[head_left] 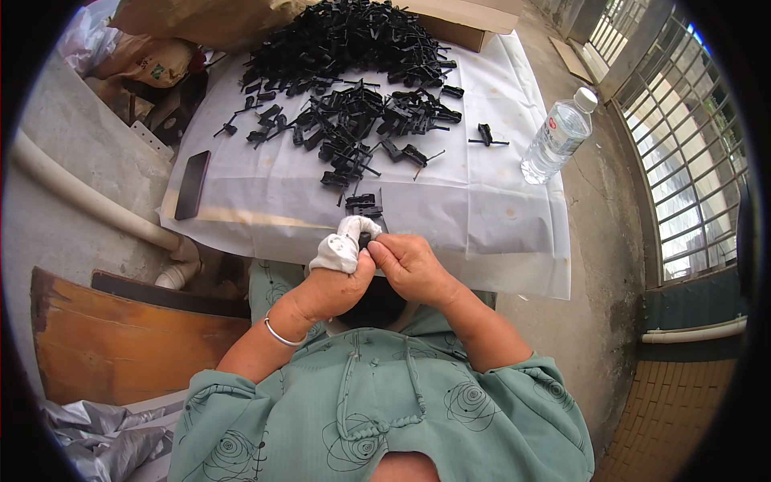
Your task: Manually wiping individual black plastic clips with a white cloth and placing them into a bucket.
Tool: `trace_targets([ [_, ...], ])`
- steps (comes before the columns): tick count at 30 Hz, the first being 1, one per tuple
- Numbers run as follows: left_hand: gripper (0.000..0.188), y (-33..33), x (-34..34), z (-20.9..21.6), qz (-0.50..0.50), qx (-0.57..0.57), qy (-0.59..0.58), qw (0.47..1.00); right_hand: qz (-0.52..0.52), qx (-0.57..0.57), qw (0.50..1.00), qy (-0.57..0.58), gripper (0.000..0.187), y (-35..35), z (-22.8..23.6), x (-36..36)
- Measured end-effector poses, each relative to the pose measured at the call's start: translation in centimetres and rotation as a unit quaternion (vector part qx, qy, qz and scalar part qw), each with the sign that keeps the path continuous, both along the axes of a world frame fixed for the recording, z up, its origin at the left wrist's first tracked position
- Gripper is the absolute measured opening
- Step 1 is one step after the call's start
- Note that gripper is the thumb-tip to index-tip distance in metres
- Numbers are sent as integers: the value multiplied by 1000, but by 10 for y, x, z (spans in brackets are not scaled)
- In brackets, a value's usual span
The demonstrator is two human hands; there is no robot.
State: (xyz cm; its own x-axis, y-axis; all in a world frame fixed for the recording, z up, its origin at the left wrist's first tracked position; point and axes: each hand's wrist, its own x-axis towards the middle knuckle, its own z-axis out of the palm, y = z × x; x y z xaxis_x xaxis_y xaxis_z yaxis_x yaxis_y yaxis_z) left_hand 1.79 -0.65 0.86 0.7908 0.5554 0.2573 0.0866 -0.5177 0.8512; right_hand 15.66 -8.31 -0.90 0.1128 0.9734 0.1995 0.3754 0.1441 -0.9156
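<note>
My left hand (339, 269), its fingers partly wrapped in white cloth, is closed on a small black plastic part (365, 240) at the table's near edge. My right hand (411, 265) pinches the same part from the right, thumb and fingertips together. Fingers hide most of the part. Just beyond my hands lies a pair of black plastic clips (364, 205), beside a thin grey strip (381, 210). A large heap of similar black clips with thin pins (345, 48) covers the far middle of the table, and a smaller cluster (341, 120) spreads nearer me.
The table bears a white plastic sheet (498, 217). A dark phone (192, 185) lies at its left edge, and a clear water bottle (556, 140) stands at the right. One loose clip (487, 136) lies near the bottle. A cardboard box (466, 20) sits at the back.
</note>
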Motion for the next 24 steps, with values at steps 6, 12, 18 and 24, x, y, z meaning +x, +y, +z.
trace_targets([
  [6,27,-4,-12,0,1,-52,162,985,16,-38,998,40,29,-4,-14,-6],
  [12,29,13,-20,-12,28,122,129,984,-184,20,921,-343,24,9,-17,9],
  [18,19,4,-11,-16,85,-120,97,984,-215,-2,941,-260,19,6,-25,10],
  [24,25,1,4,-33,72,-148,-128,978,-72,-74,993,53,23,-10,1,-8],
])
